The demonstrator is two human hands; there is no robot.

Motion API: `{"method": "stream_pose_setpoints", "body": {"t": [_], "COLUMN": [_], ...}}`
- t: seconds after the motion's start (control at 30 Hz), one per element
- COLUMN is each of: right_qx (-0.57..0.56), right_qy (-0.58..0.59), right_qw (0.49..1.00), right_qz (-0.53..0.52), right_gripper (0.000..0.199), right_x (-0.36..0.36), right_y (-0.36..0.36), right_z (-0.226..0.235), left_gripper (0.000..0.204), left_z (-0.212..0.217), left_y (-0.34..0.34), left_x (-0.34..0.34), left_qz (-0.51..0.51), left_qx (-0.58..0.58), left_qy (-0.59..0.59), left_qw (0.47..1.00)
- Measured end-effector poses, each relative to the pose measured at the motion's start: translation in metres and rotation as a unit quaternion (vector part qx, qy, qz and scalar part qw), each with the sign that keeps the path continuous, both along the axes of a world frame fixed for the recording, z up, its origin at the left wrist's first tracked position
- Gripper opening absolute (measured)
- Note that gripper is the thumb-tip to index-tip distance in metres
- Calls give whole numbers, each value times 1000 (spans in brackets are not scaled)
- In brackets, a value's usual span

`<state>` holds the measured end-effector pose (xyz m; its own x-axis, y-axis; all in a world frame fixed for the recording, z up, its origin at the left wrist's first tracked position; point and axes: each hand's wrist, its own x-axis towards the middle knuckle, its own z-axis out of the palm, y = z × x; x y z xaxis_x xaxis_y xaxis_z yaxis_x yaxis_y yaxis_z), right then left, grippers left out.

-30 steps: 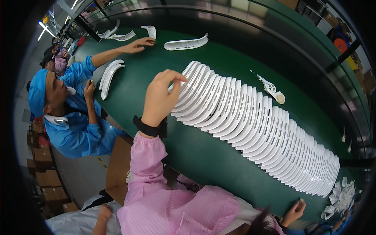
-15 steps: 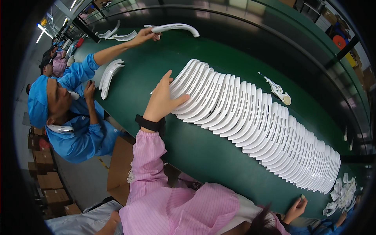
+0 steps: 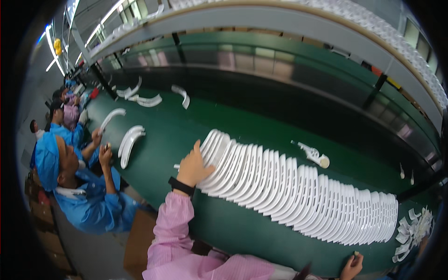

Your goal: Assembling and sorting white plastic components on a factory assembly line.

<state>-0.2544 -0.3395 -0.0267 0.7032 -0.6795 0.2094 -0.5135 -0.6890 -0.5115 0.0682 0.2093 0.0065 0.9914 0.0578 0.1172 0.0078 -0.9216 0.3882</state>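
A long row of curved, slotted white plastic parts [image 3: 280,191] stands packed on edge along the green table. My left hand [image 3: 192,167], with a black band at its wrist, is at the row's left end. Its thumb lies against the parts and its index finger points away; the other fingers are mostly hidden. A white tip sticks out left of this hand; whether the hand holds it I cannot tell. Near the table's front edge, my right hand [image 3: 352,268] pinches a small pale piece, too small to name, near the row's right end.
A co-worker in blue at the left holds a curved white part [image 3: 112,119]. More curved parts [image 3: 131,144] lie near them. Beyond the row lies a white plastic piece with a round end [image 3: 315,155]. Small white pieces [image 3: 413,233] are heaped at the right. A shelf [image 3: 280,11] runs above.
My view has tilted up, showing the shelf. The co-worker's arm has drawn back with a curved part. My left hand stays at the row's end, its thumb still against the parts.
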Motion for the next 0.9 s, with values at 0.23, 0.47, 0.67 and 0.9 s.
{"method": "stream_pose_setpoints", "body": {"t": [0.23,0.47,0.67,0.9], "right_qx": [-5,-6,-9,5], "right_qy": [-31,-38,-44,-33], "right_qw": [999,999,998,999], "right_qz": [11,14,33,19], "right_gripper": [16,14,15,15], "right_x": [-3,-6,-4,2], "right_y": [-8,-11,-10,-4], "right_z": [-13,-18,-14,-9], "left_gripper": [108,107,98,92], "left_z": [-1,-17,-9,20], "left_y": [-4,-3,-3,33], "left_x": [3,6,1,-4], "left_qz": [42,68,74,125], "left_qx": [72,106,95,-125], "left_qy": [74,76,65,38], "left_qw": [994,989,991,983]}}
